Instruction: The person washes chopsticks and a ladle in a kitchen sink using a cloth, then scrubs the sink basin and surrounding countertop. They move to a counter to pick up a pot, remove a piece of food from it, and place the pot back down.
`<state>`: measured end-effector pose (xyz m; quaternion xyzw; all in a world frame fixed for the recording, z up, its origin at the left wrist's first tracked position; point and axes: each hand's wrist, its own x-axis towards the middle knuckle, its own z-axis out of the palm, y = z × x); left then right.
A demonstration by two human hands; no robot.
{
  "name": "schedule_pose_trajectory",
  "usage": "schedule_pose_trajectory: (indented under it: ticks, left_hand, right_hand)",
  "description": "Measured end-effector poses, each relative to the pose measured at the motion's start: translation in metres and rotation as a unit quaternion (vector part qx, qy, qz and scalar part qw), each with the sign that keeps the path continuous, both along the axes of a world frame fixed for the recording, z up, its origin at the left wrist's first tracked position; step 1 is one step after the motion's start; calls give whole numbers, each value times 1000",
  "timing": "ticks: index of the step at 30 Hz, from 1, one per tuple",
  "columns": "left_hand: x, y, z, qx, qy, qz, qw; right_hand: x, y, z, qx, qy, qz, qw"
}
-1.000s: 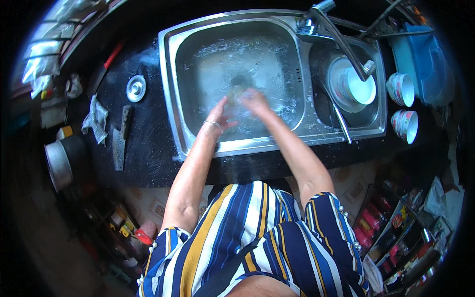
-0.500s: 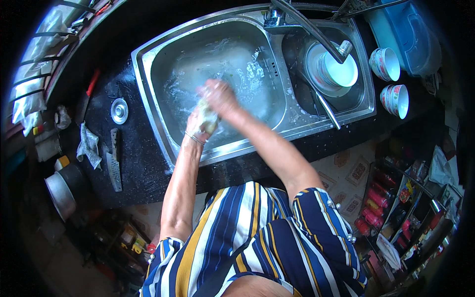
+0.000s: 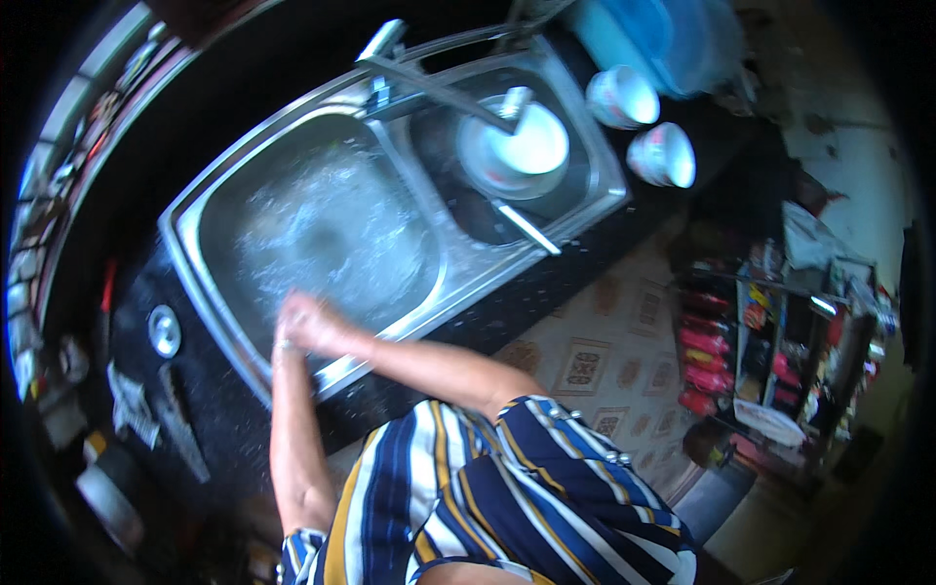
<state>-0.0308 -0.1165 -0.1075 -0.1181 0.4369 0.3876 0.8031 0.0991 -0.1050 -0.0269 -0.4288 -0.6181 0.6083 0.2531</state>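
My right hand (image 3: 314, 327) is curled over my left hand (image 3: 285, 336) at the near-left edge of the large sink basin (image 3: 224, 244). Both are blurred. The left hand's fingers are mostly hidden behind the right, and I cannot make out what lies between them. Water in the basin is rippled, with white streaks. In the smaller basin beside it, a stack of white bowls (image 3: 531, 141) stands on a plate, under the faucet (image 3: 444, 93). A metal handle or bar (image 3: 528, 229) leans over that basin's near rim.
Left of the sink lie a knife (image 3: 181, 424), a crumpled cloth (image 3: 132, 405), a round metal drain piece (image 3: 164, 331) and a red-handled tool (image 3: 107, 288). Two stacks of bowls (image 3: 622, 97) sit right of the sink, near a blue plastic container (image 3: 673, 44). A crowded rack (image 3: 760, 331) stands at right.
The whole view has shifted and turned, so the sink appears further left. My hands have drawn back from mid-basin to its near-left edge. The pale yellowish thing between them earlier is hidden now.
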Motion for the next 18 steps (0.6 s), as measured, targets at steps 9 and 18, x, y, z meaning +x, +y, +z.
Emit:
schedule_pose_trajectory:
  ticks: [9,18]
  left_hand:
    - [69,15,99,65,22,140,988]
    - [34,9,37,156,411,14,898]
  right_hand:
    - [-10,33,15,359,-198,-9,912]
    - [104,105,-74,89,-436,-167,880]
